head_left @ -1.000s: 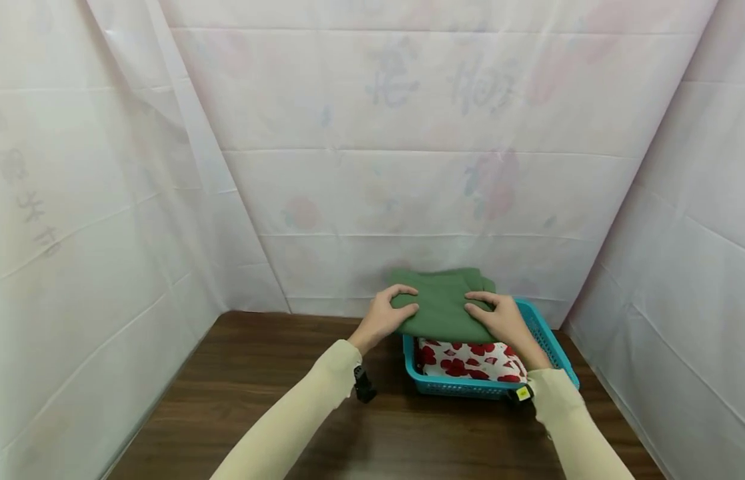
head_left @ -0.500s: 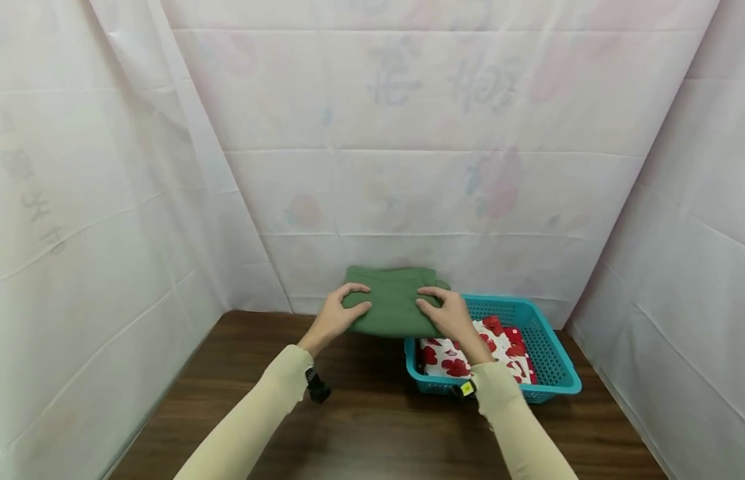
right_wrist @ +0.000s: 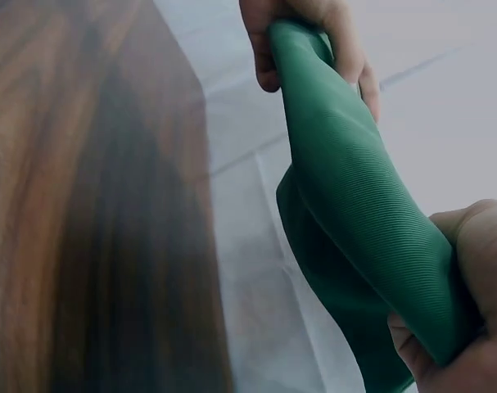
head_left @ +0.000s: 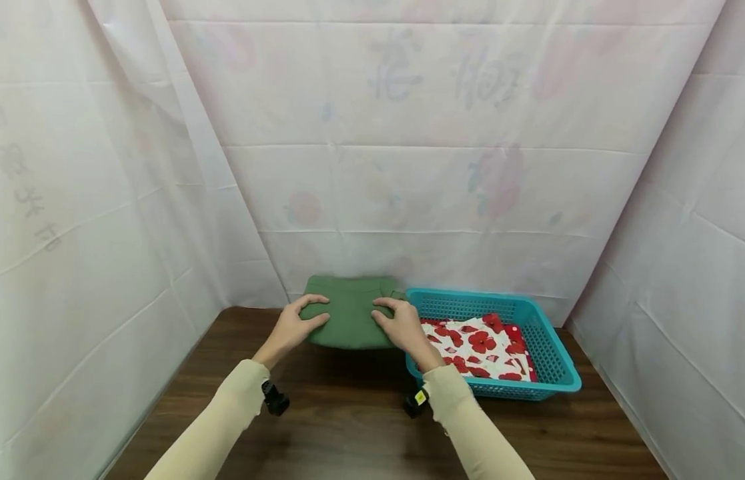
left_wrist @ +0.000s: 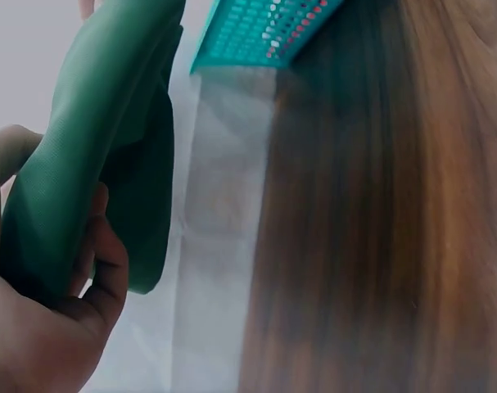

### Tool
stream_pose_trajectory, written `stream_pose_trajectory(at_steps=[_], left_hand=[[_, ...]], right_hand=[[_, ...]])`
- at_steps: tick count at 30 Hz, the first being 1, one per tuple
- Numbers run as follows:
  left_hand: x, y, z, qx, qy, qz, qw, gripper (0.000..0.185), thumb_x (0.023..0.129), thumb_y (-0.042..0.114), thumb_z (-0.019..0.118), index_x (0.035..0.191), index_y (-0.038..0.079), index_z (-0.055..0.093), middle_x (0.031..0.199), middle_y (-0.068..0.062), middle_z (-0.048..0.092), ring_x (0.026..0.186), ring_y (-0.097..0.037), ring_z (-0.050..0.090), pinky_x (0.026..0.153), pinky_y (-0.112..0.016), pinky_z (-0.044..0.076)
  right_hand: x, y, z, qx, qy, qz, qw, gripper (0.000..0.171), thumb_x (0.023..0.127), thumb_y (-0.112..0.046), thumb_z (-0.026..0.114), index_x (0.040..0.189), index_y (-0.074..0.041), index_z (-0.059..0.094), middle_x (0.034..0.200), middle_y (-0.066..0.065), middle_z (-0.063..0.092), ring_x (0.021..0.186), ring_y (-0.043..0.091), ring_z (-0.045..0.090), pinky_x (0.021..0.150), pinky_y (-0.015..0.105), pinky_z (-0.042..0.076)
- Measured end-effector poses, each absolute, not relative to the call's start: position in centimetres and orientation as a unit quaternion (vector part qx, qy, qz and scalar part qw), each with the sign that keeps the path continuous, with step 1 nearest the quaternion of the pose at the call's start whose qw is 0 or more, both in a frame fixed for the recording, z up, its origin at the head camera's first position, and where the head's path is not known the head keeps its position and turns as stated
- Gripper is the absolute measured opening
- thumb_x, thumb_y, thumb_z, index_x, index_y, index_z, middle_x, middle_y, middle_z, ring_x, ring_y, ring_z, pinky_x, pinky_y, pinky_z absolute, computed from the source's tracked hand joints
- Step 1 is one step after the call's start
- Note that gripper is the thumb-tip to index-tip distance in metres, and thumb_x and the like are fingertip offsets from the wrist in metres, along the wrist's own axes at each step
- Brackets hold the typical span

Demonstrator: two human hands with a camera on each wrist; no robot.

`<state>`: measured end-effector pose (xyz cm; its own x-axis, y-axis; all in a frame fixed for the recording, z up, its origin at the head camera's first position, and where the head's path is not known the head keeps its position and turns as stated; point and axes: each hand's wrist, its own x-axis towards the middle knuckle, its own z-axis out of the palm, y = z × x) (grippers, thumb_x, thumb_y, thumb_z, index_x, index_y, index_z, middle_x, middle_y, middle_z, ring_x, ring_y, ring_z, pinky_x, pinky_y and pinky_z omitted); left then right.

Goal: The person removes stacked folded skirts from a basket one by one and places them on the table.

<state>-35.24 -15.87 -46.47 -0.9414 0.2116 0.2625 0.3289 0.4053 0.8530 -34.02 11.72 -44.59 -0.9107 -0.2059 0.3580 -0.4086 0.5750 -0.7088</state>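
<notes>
Above a dark wooden table (head_left: 360, 427) hemmed by white sheeting (head_left: 108, 200), a folded green cloth (head_left: 348, 312) is held in the air, just left of a teal basket (head_left: 552, 363) containing a white cloth with red flowers (head_left: 480, 343). Nothing stands between cloth and table. Left hand (head_left: 293, 327) grips its left edge, right hand (head_left: 402, 327) its right edge, thumbs on top, fingers curled beneath, cream sleeves (head_left: 228, 413) reaching forward.
</notes>
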Motion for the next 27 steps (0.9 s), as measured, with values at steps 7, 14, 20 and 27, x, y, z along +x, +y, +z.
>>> stream_pose_trajectory(at_steps=[7, 14, 20, 27], left_hand=[[-34.7, -18.7, -48.3, -0.150, -0.845, -0.511, 0.047, 0.041, 0.099, 0.034, 0.071, 0.136, 0.019, 0.064, 0.150, -0.013, 0.054, 0.142, -0.039, 0.045, 0.106, -0.061, 0.043], [-34.1, -20.9, -51.7, -0.120, -0.869, -0.480, 0.022, 0.038, 0.098, 0.027, 0.072, 0.134, 0.016, 0.066, 0.151, -0.017, 0.053, 0.147, -0.045, 0.037, 0.111, -0.068, 0.037], [-33.1, -22.0, -54.5, -0.090, -0.895, -0.438, 0.004, 0.035, 0.096, 0.020, 0.074, 0.130, 0.013, 0.069, 0.146, -0.023, 0.056, 0.137, -0.048, 0.049, 0.103, -0.063, 0.046], [-31.7, -23.1, -55.0, -0.067, -0.906, -0.418, -0.012, 0.039, 0.095, 0.020, 0.075, 0.132, 0.010, 0.067, 0.148, -0.028, 0.052, 0.136, -0.052, 0.048, 0.101, -0.064, 0.047]], right_hand=[[-33.8, 8.9, -47.3, 0.184, -0.876, 0.430, 0.115, 0.030, 0.102, -0.019, 0.065, 0.130, -0.009, 0.071, 0.132, 0.014, 0.070, 0.100, 0.033, 0.072, 0.086, 0.045, 0.058], [-33.4, 6.9, -51.5, 0.193, -0.889, 0.414, 0.023, 0.032, 0.107, -0.015, 0.056, 0.137, -0.011, 0.066, 0.138, 0.011, 0.066, 0.080, 0.030, 0.068, 0.073, 0.031, 0.052], [-32.7, 6.4, -54.3, 0.188, -0.907, 0.373, -0.052, 0.032, 0.106, -0.013, 0.057, 0.137, -0.008, 0.064, 0.139, 0.015, 0.063, 0.118, 0.031, 0.065, 0.088, 0.041, 0.056], [-32.2, 6.9, -54.7, 0.176, -0.921, 0.339, -0.077, 0.037, 0.104, -0.017, 0.062, 0.140, -0.009, 0.060, 0.141, 0.015, 0.062, 0.123, 0.031, 0.062, 0.088, 0.043, 0.054]])
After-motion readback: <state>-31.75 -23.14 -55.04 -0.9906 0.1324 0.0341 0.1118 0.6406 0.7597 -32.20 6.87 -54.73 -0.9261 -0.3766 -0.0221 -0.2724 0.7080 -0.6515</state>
